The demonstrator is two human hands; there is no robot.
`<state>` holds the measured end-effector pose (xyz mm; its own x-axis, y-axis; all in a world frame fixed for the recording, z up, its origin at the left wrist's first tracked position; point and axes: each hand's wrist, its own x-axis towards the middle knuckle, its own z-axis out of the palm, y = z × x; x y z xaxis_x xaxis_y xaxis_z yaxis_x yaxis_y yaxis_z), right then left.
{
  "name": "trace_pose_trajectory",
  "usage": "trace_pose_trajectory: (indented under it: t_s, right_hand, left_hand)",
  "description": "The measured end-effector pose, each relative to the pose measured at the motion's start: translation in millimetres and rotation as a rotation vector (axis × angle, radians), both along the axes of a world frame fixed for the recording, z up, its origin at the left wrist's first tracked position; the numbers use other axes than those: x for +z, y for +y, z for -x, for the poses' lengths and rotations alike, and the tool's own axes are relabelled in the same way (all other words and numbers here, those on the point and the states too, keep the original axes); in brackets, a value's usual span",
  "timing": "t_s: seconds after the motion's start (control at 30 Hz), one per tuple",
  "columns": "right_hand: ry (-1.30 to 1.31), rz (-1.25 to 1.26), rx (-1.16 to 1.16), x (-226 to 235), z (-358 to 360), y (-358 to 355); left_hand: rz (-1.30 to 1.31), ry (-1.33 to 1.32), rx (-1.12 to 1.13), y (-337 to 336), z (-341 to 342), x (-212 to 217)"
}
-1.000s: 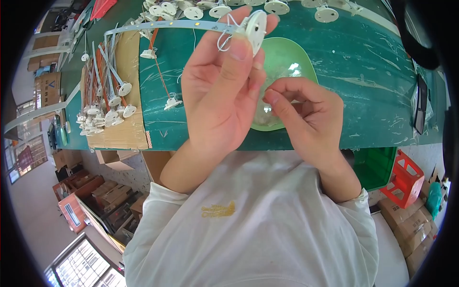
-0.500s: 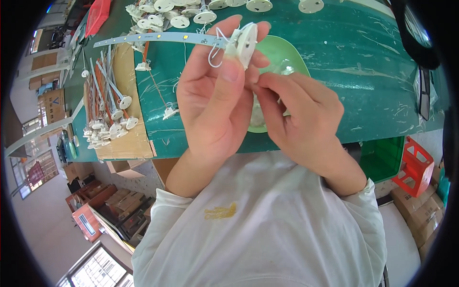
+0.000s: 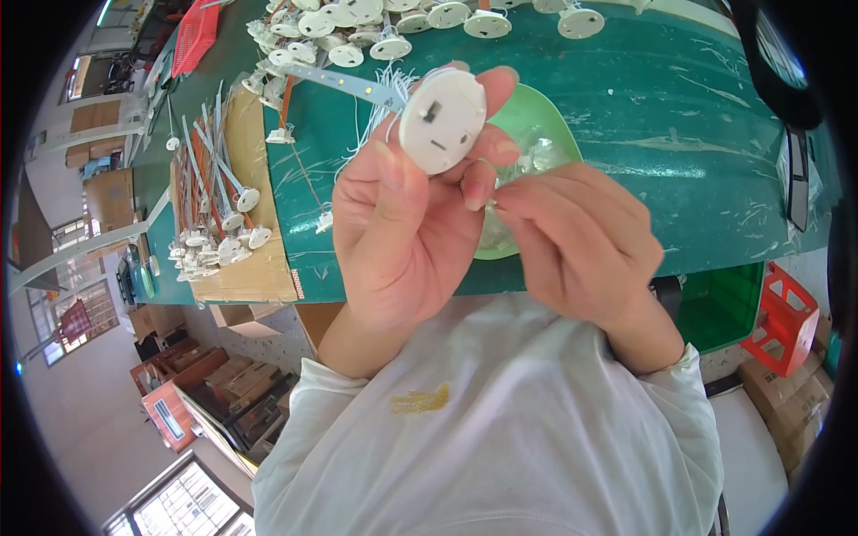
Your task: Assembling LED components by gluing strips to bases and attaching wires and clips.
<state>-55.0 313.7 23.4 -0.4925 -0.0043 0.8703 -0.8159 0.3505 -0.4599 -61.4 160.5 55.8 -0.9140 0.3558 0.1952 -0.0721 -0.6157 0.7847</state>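
My left hand (image 3: 391, 237) holds up a white round lamp base (image 3: 450, 129) between thumb and fingers, its flat slotted face turned toward me. A narrow LED strip (image 3: 344, 82) runs from the base to the left, with thin white wires beside the joint. My right hand (image 3: 585, 241) is closed in a pinch just right of the left fingertips; what it pinches, if anything, is too small to make out. Behind both hands sits a light green bowl (image 3: 552, 112) with small clear pieces (image 3: 539, 156) in it, partly hidden.
More white round bases (image 3: 357, 13) crowd the table's far side. On the left, a bundle of LED strips with bases (image 3: 219, 234) lies on cardboard (image 3: 255, 161). A red basket (image 3: 195, 37) stands far left; a green crate (image 3: 715, 308) and red stool (image 3: 786, 322) are below the table's right edge.
My left hand has turned the base so its round face shows toward me, and the strip now points away. My right hand has moved slightly down and right, still pinched.
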Motion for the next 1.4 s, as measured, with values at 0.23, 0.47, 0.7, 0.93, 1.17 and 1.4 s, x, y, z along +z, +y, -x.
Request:
trace_pose_trajectory:
  t_s: [0.23,0.47,0.7,0.93,1.17,1.4]
  right_hand:
    - [-0.132,0.107,-0.002,31,-6,10]
    - [-0.081,0.077,-0.018,23,-1,4]
    - [-0.164,0.097,0.046,22,-6,2]
    - [-0.162,0.109,0.042,19,-12,-2]
    - [-0.246,0.164,0.145,25,-10,-1]
    - [-0.216,0.089,0.17,28,-15,3]
  left_hand:
    - [0.011,0.034,0.111,7,-7,-10]
    - [0.03,0.052,0.127,10,-7,-9]
    - [0.07,0.095,0.166,10,-9,-13]
    - [0.025,0.146,0.102,13,-18,-23]
    - [0.031,0.288,0.143,12,-12,-15]
    - [0.218,0.488,0.026,-12,-13,-14]
